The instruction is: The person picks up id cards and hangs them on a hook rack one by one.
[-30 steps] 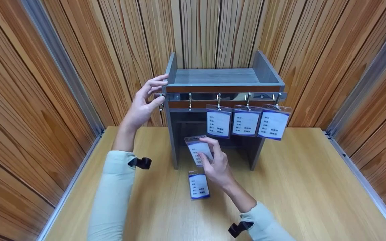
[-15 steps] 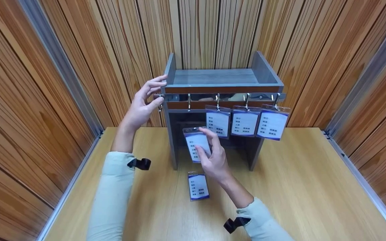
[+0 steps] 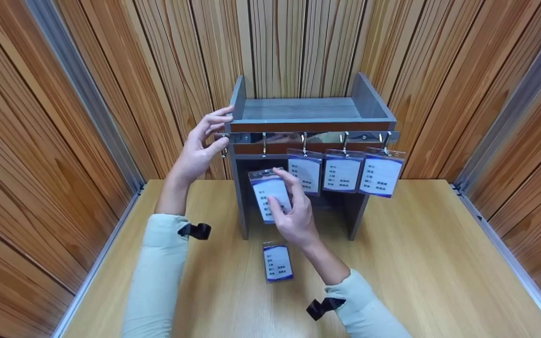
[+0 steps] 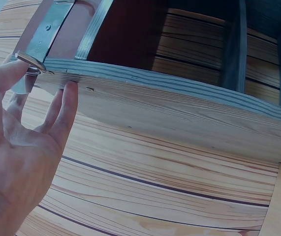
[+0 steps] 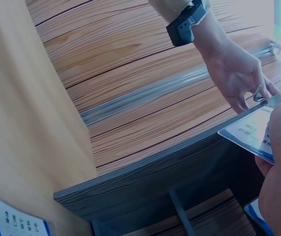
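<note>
My right hand (image 3: 294,216) pinches a clear-sleeved ID badge (image 3: 270,192) with a white and blue card. It holds the badge tilted in front of the shelf's opening, below a bare hook (image 3: 264,145). At the left end of the grey desk shelf (image 3: 313,121), my left hand (image 3: 195,150) rests its fingers on the side panel. Its thumb lies at the end of the metal hook rail (image 4: 49,27), beside the leftmost hook (image 4: 29,61). Three badges hang from the hooks to the right, one being the middle badge (image 3: 343,172). Another badge (image 3: 278,263) lies on the table.
The shelf stands on a light wooden table (image 3: 416,263), close to the wood-panelled back wall (image 3: 280,47). Panelled side walls with grey metal edging (image 3: 87,89) enclose the table. A black wrist camera (image 3: 324,307) sits on the right cuff.
My right hand has raised the badge upward and slightly left, closer to the bare hook. The left hand stays against the shelf. The hanging badges and the one on the table have not moved.
</note>
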The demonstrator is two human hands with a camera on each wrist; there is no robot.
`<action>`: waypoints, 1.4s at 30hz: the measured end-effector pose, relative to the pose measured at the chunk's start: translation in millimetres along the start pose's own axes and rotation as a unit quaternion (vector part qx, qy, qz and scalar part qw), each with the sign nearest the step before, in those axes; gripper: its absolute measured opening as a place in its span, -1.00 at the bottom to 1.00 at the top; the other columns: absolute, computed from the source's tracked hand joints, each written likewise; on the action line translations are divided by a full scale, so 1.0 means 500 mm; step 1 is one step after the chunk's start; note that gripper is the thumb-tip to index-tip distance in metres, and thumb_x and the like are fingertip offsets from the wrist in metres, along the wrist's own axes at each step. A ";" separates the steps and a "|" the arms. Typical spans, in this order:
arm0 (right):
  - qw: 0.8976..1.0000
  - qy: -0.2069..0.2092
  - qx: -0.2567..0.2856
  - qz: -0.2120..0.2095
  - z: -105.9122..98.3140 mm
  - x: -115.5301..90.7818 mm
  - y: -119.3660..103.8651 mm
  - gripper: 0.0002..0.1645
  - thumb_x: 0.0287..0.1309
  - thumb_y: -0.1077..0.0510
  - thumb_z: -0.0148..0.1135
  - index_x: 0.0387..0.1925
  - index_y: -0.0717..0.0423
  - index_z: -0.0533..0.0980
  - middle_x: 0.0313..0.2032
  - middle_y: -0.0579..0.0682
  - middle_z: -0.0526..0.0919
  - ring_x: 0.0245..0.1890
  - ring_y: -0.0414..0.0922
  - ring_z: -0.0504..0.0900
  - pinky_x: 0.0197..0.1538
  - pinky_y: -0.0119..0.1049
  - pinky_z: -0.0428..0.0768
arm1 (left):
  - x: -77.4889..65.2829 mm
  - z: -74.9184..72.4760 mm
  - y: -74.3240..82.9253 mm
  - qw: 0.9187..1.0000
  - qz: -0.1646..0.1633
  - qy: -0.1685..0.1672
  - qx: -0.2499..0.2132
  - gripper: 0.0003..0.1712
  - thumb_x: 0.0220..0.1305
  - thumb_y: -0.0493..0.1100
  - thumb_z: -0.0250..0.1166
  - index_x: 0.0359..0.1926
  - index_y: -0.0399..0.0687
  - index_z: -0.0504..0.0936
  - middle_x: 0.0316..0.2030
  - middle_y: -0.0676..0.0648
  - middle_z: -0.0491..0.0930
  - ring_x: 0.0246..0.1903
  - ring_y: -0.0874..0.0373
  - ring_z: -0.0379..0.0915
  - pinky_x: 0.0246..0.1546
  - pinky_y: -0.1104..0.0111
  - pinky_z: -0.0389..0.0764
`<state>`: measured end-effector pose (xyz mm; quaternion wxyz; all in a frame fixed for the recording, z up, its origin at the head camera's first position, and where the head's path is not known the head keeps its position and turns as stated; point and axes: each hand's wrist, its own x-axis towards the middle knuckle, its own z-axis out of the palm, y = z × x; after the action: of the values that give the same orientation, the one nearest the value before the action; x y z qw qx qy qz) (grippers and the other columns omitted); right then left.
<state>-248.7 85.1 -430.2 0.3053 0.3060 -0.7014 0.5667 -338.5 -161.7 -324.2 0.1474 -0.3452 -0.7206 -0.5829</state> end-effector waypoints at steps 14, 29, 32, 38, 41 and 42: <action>1.000 0.014 0.013 0.003 0.011 0.038 -0.012 -0.35 0.48 0.48 0.27 0.50 0.40 0.34 0.48 0.35 0.57 0.56 0.24 0.55 0.66 -0.40 0.44 | -0.006 0.003 0.002 1.000 -0.017 0.005 0.004 -0.56 0.67 -0.36 0.16 0.46 -0.30 0.49 0.74 -0.12 0.33 0.72 -0.12 0.24 0.76 -0.23 0.17; 0.999 0.015 0.030 0.005 0.011 0.066 -0.002 -0.39 0.51 0.45 0.24 0.49 0.38 0.36 0.44 0.32 0.60 0.38 0.16 0.68 0.47 -0.34 0.65 | -0.003 -0.002 -0.001 1.000 -0.009 0.002 0.008 -0.56 0.67 -0.36 0.16 0.46 -0.28 0.49 0.73 -0.12 0.34 0.72 -0.08 0.25 0.76 -0.21 0.17; 0.999 0.014 0.026 0.012 0.011 0.066 0.000 -0.40 0.52 0.44 0.24 0.50 0.37 0.37 0.44 0.31 0.61 0.34 0.15 0.70 0.42 -0.34 0.68 | -0.004 -0.002 -0.001 1.000 -0.008 0.002 0.009 -0.56 0.68 -0.35 0.15 0.47 -0.28 0.49 0.73 -0.12 0.34 0.73 -0.08 0.24 0.76 -0.21 0.17; 0.999 0.018 0.015 0.029 0.013 0.068 0.000 -0.39 0.54 0.40 0.26 0.52 0.33 0.40 0.50 0.27 0.60 0.52 0.15 0.62 0.60 -0.33 0.56 | -0.001 -0.002 -0.002 1.000 0.000 0.002 0.005 -0.56 0.66 -0.37 0.16 0.45 -0.30 0.49 0.73 -0.17 0.34 0.72 -0.14 0.24 0.76 -0.29 0.13; 0.999 0.025 0.009 0.037 0.015 0.070 -0.001 -0.39 0.55 0.39 0.26 0.53 0.31 0.42 0.51 0.24 0.61 0.58 0.14 0.57 0.67 -0.30 0.48 | 0.000 -0.001 -0.003 1.000 0.000 0.002 0.003 -0.56 0.65 -0.37 0.17 0.45 -0.31 0.49 0.72 -0.18 0.33 0.72 -0.16 0.24 0.76 -0.33 0.10; 0.999 0.027 0.008 0.041 0.016 0.070 -0.001 -0.39 0.55 0.39 0.27 0.54 0.30 0.42 0.52 0.23 0.61 0.60 0.13 0.56 0.69 -0.30 0.46 | 0.000 -0.001 -0.002 1.000 -0.001 0.002 0.003 -0.56 0.65 -0.37 0.17 0.45 -0.30 0.49 0.72 -0.18 0.33 0.72 -0.16 0.24 0.76 -0.33 0.10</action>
<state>-270.8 74.3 -404.0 0.2986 0.2639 -0.7004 0.5921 -339.4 -162.3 -324.9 0.1496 -0.3429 -0.7221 -0.5819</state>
